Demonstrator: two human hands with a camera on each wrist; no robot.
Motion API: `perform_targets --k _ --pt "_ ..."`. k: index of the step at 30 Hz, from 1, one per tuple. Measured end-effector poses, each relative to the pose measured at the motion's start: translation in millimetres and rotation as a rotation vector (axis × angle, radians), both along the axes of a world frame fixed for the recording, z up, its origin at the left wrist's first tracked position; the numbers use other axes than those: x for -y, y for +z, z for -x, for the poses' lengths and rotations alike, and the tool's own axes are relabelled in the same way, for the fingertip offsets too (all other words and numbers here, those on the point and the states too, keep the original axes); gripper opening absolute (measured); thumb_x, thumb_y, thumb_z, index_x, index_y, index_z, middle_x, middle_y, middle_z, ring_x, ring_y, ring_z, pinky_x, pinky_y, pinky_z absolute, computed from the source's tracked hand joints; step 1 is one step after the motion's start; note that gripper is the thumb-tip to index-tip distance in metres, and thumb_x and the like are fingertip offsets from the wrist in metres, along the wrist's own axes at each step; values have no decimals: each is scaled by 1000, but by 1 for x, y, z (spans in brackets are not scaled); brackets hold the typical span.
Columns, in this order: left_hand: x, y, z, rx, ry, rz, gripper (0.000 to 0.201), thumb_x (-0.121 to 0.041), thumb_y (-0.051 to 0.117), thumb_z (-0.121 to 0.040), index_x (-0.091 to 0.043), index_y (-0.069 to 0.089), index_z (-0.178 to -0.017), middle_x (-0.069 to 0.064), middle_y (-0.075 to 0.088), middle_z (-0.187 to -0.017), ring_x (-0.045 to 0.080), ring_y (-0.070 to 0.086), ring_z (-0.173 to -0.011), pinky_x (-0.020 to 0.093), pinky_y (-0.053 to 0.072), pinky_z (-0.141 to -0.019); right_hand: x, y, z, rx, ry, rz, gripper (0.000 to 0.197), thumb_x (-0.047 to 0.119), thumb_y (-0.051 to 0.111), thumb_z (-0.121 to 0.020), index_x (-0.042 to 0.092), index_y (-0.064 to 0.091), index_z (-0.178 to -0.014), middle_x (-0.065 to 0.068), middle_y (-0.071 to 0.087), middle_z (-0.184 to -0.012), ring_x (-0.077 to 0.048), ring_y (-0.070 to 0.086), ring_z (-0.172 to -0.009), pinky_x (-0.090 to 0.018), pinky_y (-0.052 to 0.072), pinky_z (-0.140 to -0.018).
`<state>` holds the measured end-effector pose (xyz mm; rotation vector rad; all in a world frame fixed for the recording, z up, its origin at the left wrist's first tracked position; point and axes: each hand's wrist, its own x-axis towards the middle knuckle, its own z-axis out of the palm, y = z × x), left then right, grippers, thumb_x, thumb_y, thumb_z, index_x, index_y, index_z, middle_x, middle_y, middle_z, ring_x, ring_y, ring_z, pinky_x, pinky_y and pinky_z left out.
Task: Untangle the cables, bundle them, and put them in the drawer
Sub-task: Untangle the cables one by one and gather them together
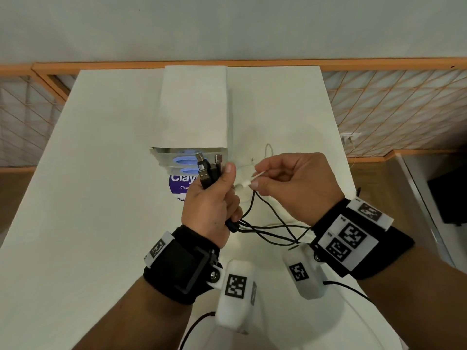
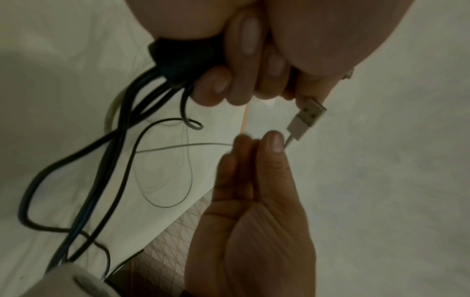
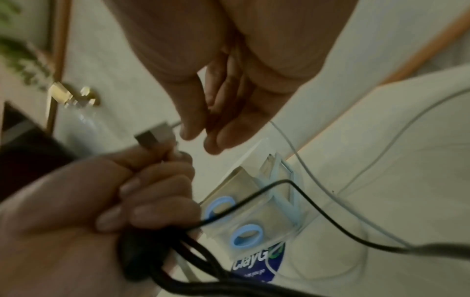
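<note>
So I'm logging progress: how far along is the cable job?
Partly done: the left hand grips several black cables with their plugs gathered together. In hand: the right hand pinches the white cable near its plug, bringing it to the bunch. Left: the loose lengths trail unbundled over the table, and nothing is in the drawer unit.

Table [image 1: 101,173] left, right of hands: open. Drawer unit [image 1: 194,109] blocks centre; black cable loops [image 1: 273,231] hang between wrists.

Drawer unit [image 1: 194,107] on table [image 1: 101,173], behind cables [image 1: 265,223] held above it.
</note>
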<state>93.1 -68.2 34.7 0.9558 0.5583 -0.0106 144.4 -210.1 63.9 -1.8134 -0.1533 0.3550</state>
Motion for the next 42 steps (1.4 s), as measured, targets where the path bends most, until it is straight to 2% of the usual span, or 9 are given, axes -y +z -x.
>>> perform_targets --k 3,8,12,16,24,28,31,37,42 --pt "-2 1 1 33 -33 30 39 -31 58 -97 -20 43 -63 -4 19 -50 12 14 -41 25 24 -45 0 -5 -1 76 -34 79 9 26 85 -73 21 78 -76 -9 72 -67 -13 65 -59 -32 58 -61" --pt "-3 -6 3 134 -56 -83 45 -37 82 -75 -16 42 -68 -7 33 -48 8 25 -37 22 30 -43 -4 -6 4 185 82 131 7 35 78 -79 29 80 -77 4 71 -76 -6 65 -73 -28 52 -70" --pt "-2 -12 1 177 -85 -189 39 -35 83 -67 -9 54 -74 7 48 -57 17 41 -46 21 33 -42 -12 -4 12 211 251 159 24 15 74 -83 22 73 -60 12 65 -51 -5 64 -51 -20 48 -51" --pt "-2 -10 2 136 -33 -165 31 -37 76 -79 -9 61 -78 7 58 -62 21 51 -53 23 37 -43 -17 -10 15 210 306 154 9 14 73 -82 16 71 -73 8 69 -58 -5 64 -54 -24 52 -56" --pt "-24 -9 -7 -37 227 7 40 -51 57 -91 -18 48 -70 -2 40 -58 12 34 -47 23 30 -41 3 -32 17 197 347 425 20 24 74 -78 24 61 -63 16 50 -46 -2 50 -48 -13 35 -51" --pt "-28 -5 -8 -2 186 148 53 -56 49 -94 -20 49 -54 -4 45 -51 13 47 -48 27 45 -53 9 -43 5 167 195 362 37 38 67 -88 23 53 -57 12 45 -43 -5 43 -45 -15 35 -49" --pt "-27 4 -4 99 113 248 59 -54 47 -92 -19 28 -49 -3 26 -41 13 32 -35 31 54 -60 7 -47 4 186 173 395 40 46 67 -86 20 52 -60 10 43 -47 -6 43 -48 -16 35 -49" --pt "-35 9 7 95 -92 214 53 -47 59 -84 -21 24 -54 -6 22 -37 8 17 -29 20 19 -39 34 -47 -6 130 294 417 10 20 75 -66 23 68 -72 9 66 -65 -3 60 -61 -21 49 -63" --pt "-28 7 13 42 -133 127 49 -32 65 -82 -18 25 -56 -3 19 -40 9 15 -29 20 16 -41 50 -49 -24 360 -14 511 15 20 72 -72 19 69 -87 13 58 -91 -3 54 -85 -18 43 -78"
